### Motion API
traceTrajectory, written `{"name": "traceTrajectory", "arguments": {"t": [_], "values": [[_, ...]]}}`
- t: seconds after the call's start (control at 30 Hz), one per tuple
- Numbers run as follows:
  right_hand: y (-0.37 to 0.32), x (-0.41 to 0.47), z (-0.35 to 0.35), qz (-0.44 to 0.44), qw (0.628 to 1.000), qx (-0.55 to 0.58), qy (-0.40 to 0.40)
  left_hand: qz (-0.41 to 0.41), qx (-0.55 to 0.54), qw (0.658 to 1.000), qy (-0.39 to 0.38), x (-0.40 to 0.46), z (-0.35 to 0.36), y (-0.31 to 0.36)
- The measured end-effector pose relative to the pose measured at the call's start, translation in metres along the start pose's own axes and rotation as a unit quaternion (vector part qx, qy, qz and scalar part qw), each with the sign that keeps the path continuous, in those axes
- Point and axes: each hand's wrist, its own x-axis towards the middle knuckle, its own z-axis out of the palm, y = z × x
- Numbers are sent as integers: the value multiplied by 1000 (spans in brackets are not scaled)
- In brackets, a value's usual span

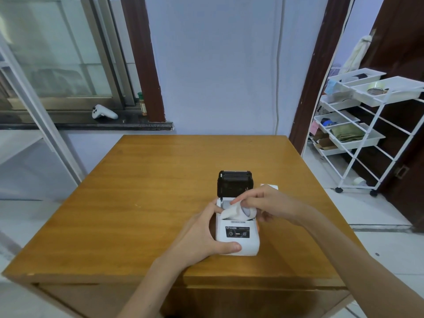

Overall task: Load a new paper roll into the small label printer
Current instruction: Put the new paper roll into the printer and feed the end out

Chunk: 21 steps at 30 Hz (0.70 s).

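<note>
A small white label printer (238, 239) stands on the wooden table (149, 203), right of centre near the front edge. Its black lid (235, 183) is swung up and open at the back. A white paper roll (238, 212) sits tilted in the open compartment, with a loose flap of paper sticking up. My left hand (206, 235) grips the printer's left side, thumb across its front corner. My right hand (268, 204) pinches the roll from the right and above.
A small white piece of paper (270, 186) lies on the table behind my right hand. A white wire rack on wheels (367, 134) with trays stands to the right. A white game controller (104, 112) rests on the window sill at back left.
</note>
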Motion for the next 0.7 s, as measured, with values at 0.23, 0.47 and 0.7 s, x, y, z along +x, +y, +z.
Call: {"name": "traceTrajectory", "arguments": {"t": [0.23,0.47,0.7], "values": [[6,-12,8,-93,991,-30,90,-5,17,1000,-3,1,0,-1],[10,-31,20,-102,982,-124,103,-9,19,1000,-5,1,1,-1],[6,-27,22,-109,978,-117,130,-16,14,1000,-6,1,2,-1]]}}
